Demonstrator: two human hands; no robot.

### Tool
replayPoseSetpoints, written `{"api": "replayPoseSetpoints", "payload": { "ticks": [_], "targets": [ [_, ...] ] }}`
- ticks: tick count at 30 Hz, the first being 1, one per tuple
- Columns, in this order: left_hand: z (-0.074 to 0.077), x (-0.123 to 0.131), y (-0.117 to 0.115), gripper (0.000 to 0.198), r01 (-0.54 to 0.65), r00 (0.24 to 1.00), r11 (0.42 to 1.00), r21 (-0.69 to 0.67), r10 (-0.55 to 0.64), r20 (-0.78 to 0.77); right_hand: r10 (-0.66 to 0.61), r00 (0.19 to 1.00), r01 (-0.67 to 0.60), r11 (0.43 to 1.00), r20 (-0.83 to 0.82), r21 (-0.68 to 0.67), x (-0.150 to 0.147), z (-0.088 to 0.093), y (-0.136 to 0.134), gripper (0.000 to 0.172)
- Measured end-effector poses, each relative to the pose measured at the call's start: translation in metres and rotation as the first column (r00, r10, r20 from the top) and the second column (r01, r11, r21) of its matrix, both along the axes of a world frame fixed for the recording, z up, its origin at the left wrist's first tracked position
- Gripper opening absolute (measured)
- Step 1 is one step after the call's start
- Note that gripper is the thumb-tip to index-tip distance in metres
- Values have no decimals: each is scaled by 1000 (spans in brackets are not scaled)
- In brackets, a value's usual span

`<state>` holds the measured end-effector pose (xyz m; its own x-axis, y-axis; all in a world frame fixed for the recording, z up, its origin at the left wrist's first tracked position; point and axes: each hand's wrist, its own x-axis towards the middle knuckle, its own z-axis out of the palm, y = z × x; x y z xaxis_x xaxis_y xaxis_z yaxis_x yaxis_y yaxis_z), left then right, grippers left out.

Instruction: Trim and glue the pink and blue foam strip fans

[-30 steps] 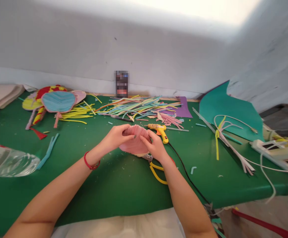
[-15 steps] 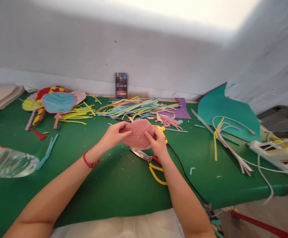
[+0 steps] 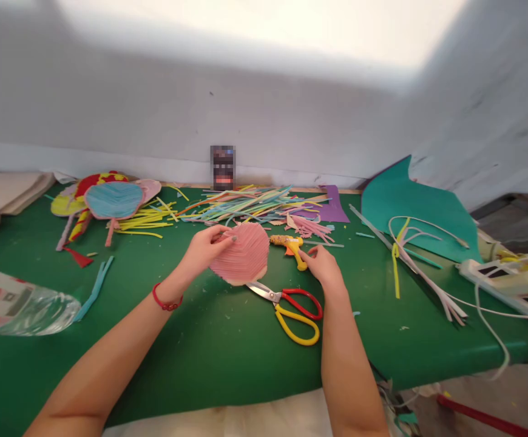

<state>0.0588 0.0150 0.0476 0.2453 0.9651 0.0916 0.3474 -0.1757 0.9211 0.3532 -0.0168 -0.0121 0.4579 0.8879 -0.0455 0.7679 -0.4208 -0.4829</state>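
My left hand (image 3: pixel 204 249) pinches the left edge of a pink ribbed fan-shaped piece (image 3: pixel 242 261) and holds it tilted just above the green table (image 3: pixel 209 340). My right hand (image 3: pixel 322 267) has left the piece and lies by the handle of the yellow glue gun (image 3: pixel 291 246), fingers half curled, touching or nearly touching it. Scissors (image 3: pixel 291 303) with one red and one yellow loop lie open on the table in front of the pink piece.
A heap of coloured strips (image 3: pixel 255 203) lies at the back. Finished fan shapes (image 3: pixel 109 200) sit back left, a plastic bottle (image 3: pixel 18 303) at the left. Teal sheet (image 3: pixel 414 206), loose strips (image 3: pixel 409 255) and a power strip (image 3: pixel 505 279) are right.
My right hand let go of the pink piece and moved right to the glue gun. My left hand kept the piece and lifted it, uncovering the scissors.
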Motion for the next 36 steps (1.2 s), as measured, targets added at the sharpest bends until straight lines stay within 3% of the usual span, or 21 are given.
{"api": "replayPoseSetpoints", "payload": {
  "ticks": [5, 12, 15, 20, 23, 25, 26, 28, 30, 31, 33, 36],
  "targets": [
    [1, -5, 2, 40, -8, 1000, 1000, 23, 8, 15, 115, 993, -110, 984, 26, -141, -8, -10, 4, 21],
    [4, -9, 2, 42, -24, 999, 999, 39, 22, 49, 185, 982, -184, 983, 38, -22, -24, -5, 4, 10],
    [8, -11, 2, 42, -41, 998, 999, 32, 39, 59, 124, 991, -124, 992, 59, -10, -11, -7, 4, 12],
    [14, -15, 2, 40, -48, 999, 998, 46, 47, 26, 27, 995, -15, 993, 100, -121, 10, -10, 3, 21],
    [11, -14, 3, 40, -5, 1000, 998, 56, 5, -6, -77, 996, 72, 994, 52, 87, -4, -1, 1, 32],
    [7, -12, 4, 41, 28, 1000, 999, 35, -28, 11, 1, 991, 36, 964, -137, 264, -28, 7, 1, 39],
    [6, -11, 3, 42, 35, 999, 999, 23, -36, 31, 134, 950, -35, 943, -282, 331, -42, 12, 1, 41],
    [2, -9, 1, 43, 20, 994, 1000, -16, -18, 104, 390, 719, -188, 906, -575, 379, -70, 18, 0, 44],
    [-2, -9, -3, 47, 6, 965, 994, -105, 22, 261, 462, 469, -250, 887, -753, 388, -93, 22, -2, 41],
    [-4, -10, -5, 49, 18, 932, 985, -173, 45, 358, 454, 389, -248, 889, -802, 384, -100, 23, -3, 40],
    [-11, -13, -8, 52, 77, 851, 946, -315, 102, 514, 425, 316, -212, 903, -848, 373, -109, 22, -5, 39],
    [-24, -19, -9, 53, 145, 758, 891, -431, 180, 627, 422, 335, -168, 906, -843, 388, -113, 17, -7, 39]
  ]
}}
